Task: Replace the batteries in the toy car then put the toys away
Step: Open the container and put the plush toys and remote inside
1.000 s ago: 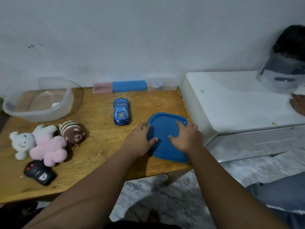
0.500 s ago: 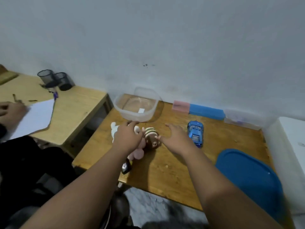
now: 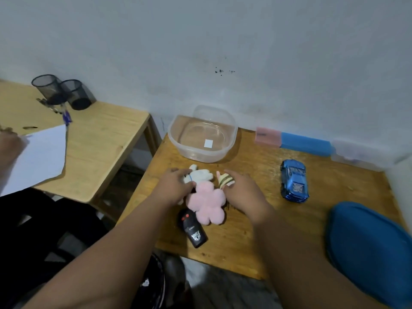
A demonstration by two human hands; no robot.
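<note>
With our left hand clasping the pink plush and our right hand pinching the striped plush, we should lift both into the tub.

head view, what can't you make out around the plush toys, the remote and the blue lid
All in the head view:
striped plush: mostly under the right grip; whether it is held is unclear.
white and pink plush: head partly covered by the left grip; hold unclear.
remote: label too small to read.
blue lid: cut off by the frame's right edge.
</note>
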